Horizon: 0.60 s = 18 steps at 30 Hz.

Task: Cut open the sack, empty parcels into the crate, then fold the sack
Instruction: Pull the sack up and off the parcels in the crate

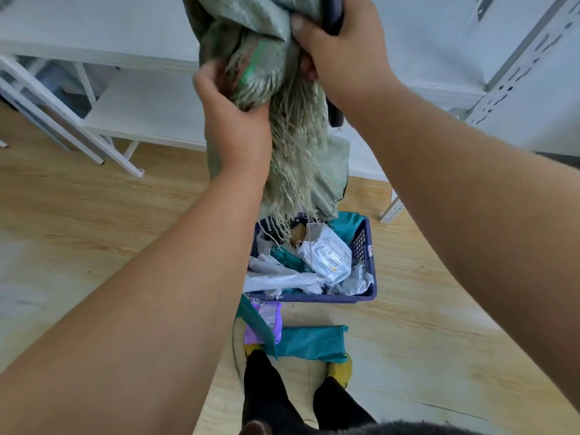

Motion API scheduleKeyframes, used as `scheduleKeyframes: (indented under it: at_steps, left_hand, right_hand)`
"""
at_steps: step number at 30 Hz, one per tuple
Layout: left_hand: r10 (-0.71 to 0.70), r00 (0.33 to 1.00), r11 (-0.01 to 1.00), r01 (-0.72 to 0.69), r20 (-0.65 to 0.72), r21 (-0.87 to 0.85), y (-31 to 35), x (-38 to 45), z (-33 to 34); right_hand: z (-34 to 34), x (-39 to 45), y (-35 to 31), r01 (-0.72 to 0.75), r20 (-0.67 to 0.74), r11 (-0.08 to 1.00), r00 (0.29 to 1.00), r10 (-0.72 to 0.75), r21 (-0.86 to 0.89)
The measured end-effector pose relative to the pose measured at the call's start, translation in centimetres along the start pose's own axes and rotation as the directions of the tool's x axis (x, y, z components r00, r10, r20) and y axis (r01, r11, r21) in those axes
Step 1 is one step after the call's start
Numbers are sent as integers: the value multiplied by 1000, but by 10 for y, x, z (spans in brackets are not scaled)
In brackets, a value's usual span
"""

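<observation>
The person is holding a grey-green woven sack (pixel 251 23) up high at the far side of the scene, above a blue crate (pixel 365 246) that is sitting on the wooden floor (pixel 94 215). The left hand (pixel 235 127) is gripping a bunched part of the sack, fingers curled into the cloth, and the right hand (pixel 342 54) is clutching the cloth just to the right of it, along with a dark handle-like object (pixel 334 17) whose kind cannot be told. The sack is looking crumpled and worn, with a faint green stripe on it, and a long fringe of pale loose threads (pixel 295 152) is hanging from its cut edge down toward the crate, the lowest threads reaching its far rim. Inside the crate, white and grey parcels (pixel 326 255) are lying heaped with teal ones among them. Near the person's feet, a teal parcel (pixel 310 340) and a purple parcel (pixel 266 321) are lying on the floor outside the crate, just on its near side. White metal shelving (pixel 103 98) is standing at the far left, and more at the far right.
</observation>
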State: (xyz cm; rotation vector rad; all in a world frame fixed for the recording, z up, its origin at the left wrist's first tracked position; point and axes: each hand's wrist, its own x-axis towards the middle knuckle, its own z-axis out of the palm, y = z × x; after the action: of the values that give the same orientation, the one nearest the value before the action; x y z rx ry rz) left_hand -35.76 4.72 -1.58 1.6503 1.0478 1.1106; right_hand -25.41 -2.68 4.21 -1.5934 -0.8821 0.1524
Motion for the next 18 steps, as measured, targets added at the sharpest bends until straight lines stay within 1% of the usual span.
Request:
scheduleKeyframes:
  at_steps: [1, 3, 6, 7, 10, 12, 14, 18]
  left_hand:
    - [17, 1000, 1000, -17, -9, -13, 1, 3, 0]
    - [23, 999, 999, -22, 30, -31, 2, 5, 0]
    - [33, 997, 999, -32, 73, -9, 3, 5, -2]
    - [25, 996, 999, -22, 83, -32, 5, 6, -4]
    - [-62, 991, 995, 71, 121, -75, 19, 8, -12]
    - [-43, 991, 999, 40, 129, 23, 26, 11, -20]
    - [7, 995, 995, -17, 95, 101, 29, 13, -28]
    - [49, 997, 991, -57, 63, 122, 48, 15, -36]
  right_hand:
    - [-1, 1, -4, 4, 12, 1000, 1000, -4, -20]
    - [-3, 1, -8, 23, 33, 998, 999, -21, -62]
    - [-2, -3, -12, 81, 6, 996, 997, -81, -38]
    - [0, -4, -14, 92, 1, 995, 996, -92, -32]
    - [3, -4, -22, 89, -1, 994, 996, -89, -56]
    - [3, -2, -32, 99, 27, 994, 995, -98, -53]
    - [3, -2, -46, 125, 57, 991, 991, -122, -53]
    - [1, 0, -75, 138, 54, 989, 989, -134, -60]
